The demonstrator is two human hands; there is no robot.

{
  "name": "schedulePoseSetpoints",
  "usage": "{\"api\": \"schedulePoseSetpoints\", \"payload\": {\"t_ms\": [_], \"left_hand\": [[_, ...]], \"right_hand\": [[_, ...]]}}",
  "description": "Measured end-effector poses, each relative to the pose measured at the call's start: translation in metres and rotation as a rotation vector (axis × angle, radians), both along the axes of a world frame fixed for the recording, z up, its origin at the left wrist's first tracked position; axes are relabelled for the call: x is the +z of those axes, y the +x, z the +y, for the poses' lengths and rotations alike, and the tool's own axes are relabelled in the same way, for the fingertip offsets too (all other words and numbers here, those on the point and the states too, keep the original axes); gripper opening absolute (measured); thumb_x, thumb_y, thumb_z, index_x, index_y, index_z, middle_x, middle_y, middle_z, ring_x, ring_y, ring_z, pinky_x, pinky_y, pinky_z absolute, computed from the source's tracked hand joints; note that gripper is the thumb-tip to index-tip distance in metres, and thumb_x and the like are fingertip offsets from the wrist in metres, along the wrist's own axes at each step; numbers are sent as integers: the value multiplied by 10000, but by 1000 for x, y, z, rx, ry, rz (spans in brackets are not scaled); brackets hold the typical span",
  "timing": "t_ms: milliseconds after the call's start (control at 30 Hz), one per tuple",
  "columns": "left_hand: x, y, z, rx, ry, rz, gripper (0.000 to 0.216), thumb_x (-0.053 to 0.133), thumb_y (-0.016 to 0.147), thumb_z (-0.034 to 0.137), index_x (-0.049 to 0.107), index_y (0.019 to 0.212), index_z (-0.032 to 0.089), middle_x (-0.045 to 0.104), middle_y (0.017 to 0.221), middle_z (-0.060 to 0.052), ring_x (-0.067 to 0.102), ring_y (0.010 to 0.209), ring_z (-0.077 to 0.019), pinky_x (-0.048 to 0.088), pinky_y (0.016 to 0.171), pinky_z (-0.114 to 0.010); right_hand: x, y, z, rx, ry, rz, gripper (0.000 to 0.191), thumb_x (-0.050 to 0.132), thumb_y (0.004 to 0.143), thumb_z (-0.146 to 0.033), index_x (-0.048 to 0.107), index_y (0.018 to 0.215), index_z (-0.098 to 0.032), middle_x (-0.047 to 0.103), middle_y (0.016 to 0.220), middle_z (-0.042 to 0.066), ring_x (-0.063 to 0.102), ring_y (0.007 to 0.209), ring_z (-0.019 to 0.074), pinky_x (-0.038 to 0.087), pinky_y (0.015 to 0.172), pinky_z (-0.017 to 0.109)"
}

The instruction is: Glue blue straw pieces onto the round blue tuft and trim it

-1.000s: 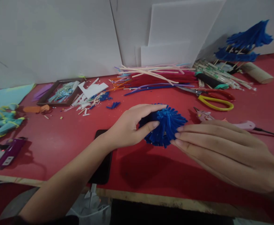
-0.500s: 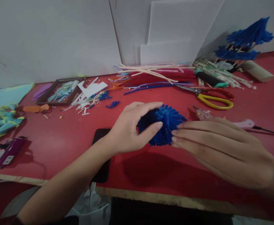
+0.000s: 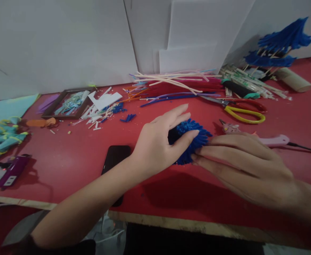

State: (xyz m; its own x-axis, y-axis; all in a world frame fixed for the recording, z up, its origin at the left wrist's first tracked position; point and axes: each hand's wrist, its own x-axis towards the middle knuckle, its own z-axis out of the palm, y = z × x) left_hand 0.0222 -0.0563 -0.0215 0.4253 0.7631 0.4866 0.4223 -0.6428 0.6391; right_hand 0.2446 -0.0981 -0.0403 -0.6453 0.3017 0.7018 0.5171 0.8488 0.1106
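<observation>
Fuzzy blue piece (image 3: 198,141), fanned, held aloft

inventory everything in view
fringed piece: one, blue, between hands
scissors: one, yellow-red, right
glue gun: one, pink, right
phone: one, black, front
model: one, blue, right
tube: one, tan, right
sticks: many, pale, right
handle: one, black, back
fuzzy stems: many, mixed, back
scraps: many, mixed, left
tray: one, brown, left
cones: several, teal, left
device: one, purple, left
sheets: several, teal-purple, left
tool: one, orange, left
table: one, red, underneath
boards: several, white, behind
cables: several, white, below
left hand: one, bare, around piece
right hand: one, bare, touching piece
</observation>
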Motion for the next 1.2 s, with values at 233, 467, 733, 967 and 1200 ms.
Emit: {"api": "schedulePoseSetpoints", "payload": {"t_ms": [233,467,733,967,1200], "left_hand": [[-1,0,0,-7,-31,-23,426,696,963,330,606,1348,173,765,1307,-93,737,1224,-261,599,1102,-362],[-3,-1,2,-35,-46,-26,401,684,981,370,616,1336,198,767,1305,-93,744,1212,-267,586,1113,-391],[-3,0,2,-22,-29,-7,351,672,987,367,652,1281,176,751,1329,-107,723,1248,-286,568,1146,-438],[0,-2,0,-55,-26,6,365,621,1017,405,627,1315,194,756,1321,-103,719,1256,-281,531,1185,-441],[-4,-2,-1,-77,-20,-15,448,673,987,448,579,1344,193,739,1347,-121,710,1270,-290,506,1205,-472]], "right_hand": [[-2,-6,1,-23,32,65,174,761,832,-32,691,929,-158,785,906,50,715,899,203,627,769,374],[-5,-5,3,-39,46,43,152,695,907,-63,701,998,-185,787,949,37,713,937,189,629,787,370],[-2,-6,6,-34,93,-14,153,715,899,-91,690,1037,-151,780,923,73,695,926,212,604,799,377],[2,-7,8,-67,112,15,84,734,887,-149,717,938,-214,774,890,37,711,899,207,609,789,382],[3,-4,13,-53,115,2,102,754,893,-205,684,964,-230,759,921,39,697,913,218,583,758,390]]}}
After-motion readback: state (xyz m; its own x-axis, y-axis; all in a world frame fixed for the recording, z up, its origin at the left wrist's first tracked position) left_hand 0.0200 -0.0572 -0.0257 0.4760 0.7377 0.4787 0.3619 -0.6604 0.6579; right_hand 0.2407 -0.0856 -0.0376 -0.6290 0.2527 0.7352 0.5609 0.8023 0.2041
